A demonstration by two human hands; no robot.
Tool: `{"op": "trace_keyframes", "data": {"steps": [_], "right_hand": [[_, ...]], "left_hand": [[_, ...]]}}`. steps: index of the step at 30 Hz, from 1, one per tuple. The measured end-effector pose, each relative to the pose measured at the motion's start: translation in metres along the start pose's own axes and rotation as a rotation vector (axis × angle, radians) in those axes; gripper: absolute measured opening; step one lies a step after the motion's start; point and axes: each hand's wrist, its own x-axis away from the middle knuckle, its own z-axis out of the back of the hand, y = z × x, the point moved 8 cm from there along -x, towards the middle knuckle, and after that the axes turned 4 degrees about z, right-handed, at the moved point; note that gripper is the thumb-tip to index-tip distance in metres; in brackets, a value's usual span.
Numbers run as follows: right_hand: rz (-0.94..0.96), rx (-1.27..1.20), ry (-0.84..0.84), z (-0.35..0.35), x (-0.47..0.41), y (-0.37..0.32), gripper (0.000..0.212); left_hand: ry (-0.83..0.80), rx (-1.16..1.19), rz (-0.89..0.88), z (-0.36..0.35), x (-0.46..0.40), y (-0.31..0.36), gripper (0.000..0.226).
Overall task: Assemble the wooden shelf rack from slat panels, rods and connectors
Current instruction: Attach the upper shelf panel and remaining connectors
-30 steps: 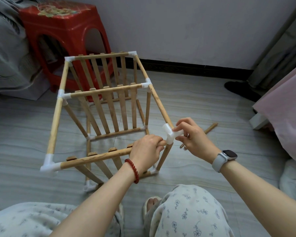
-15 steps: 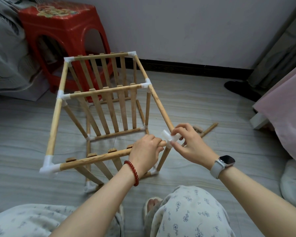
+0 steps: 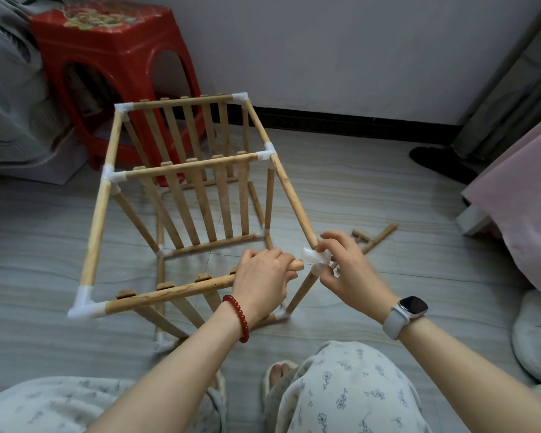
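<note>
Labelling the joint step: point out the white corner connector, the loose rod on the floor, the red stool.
white corner connector (image 3: 313, 257), head view, translucent body.
loose rod (image 3: 379, 239), head view, mid-shaft.
red stool (image 3: 113, 42), head view, front face.

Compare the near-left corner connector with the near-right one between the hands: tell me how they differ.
The near-left connector has the front rail seated in it; the near-right connector faces that rail's bare end with a gap between.
No hand touches the near-left connector; the right hand pinches the near-right one, while the left hand grips the rail.
Both are white plastic corner pieces joined to side rods.
</note>
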Motion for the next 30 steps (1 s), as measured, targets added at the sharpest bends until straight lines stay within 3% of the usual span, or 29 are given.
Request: {"op": "trace_keyframes", "data": {"steps": [5,12,16,23,27,30], "right_hand": [[0.063,-0.022,-0.035,-0.005,0.003,-0.007,0.022],[0.012,-0.124,-0.097,-0.005,0.002,-0.003,0.022],[-0.093,-0.22,-0.112,-0.008,0.002,0.002,0.031],[-0.168,-0.088,-0.257,-0.011,-0.009,0.012,0.056],[-0.041,0.018,-0.316,-0.006,-0.009,0.005,0.044],[0.051,-0.011,-0.295,0.004,-0.015,-0.007,0.047]], "left_hand": [[0.034,0.005,-0.029,0.004,0.007,-0.005,0.025],[0.056,0.021,-0.046,0.004,0.01,-0.005,0.027],[0.047,0.024,-0.04,0.003,0.009,-0.005,0.027],[0.04,0.04,-0.025,0.004,0.007,-0.006,0.025],[0.042,0.052,-0.029,0.004,0.009,-0.005,0.025],[0.044,0.058,-0.033,0.005,0.007,-0.005,0.024]]}}
